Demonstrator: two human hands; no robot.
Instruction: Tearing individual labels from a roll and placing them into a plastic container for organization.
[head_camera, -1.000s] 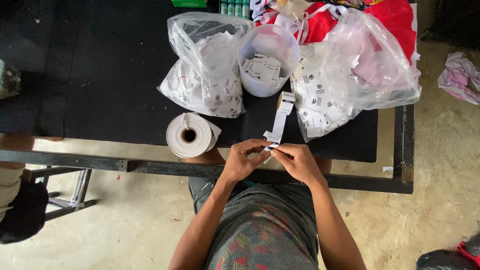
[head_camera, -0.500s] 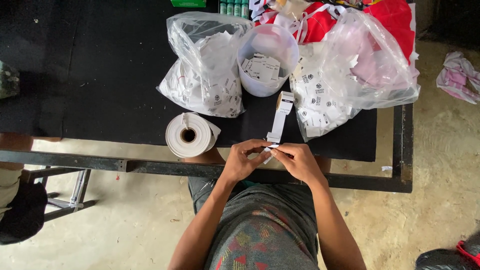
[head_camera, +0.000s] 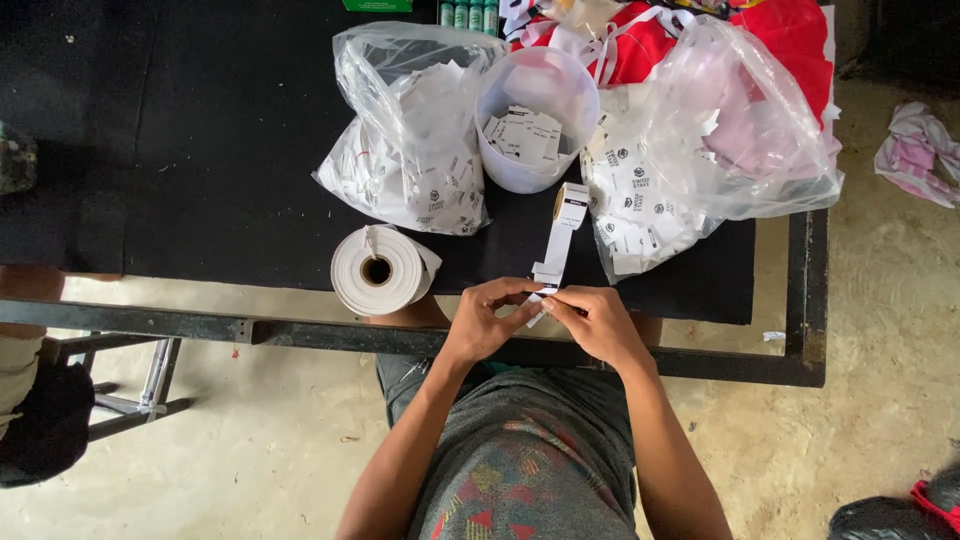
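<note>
White label strip (head_camera: 556, 240) pinched between hands (head_camera: 545, 318).

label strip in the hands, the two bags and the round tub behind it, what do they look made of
Label strip: white paper, matte, probably on a backing liner; it bends softly between the left hand and right hand.
Bags and: thin clear plastic film, glossy and crinkled, contents showing through.
Tub: translucent, milky plastic by its look, rigid round rim.

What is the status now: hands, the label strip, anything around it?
Left hand and right hand both pinch the label strip end. Strip hangs from the small roll. Paper roll beside, apart.
</note>
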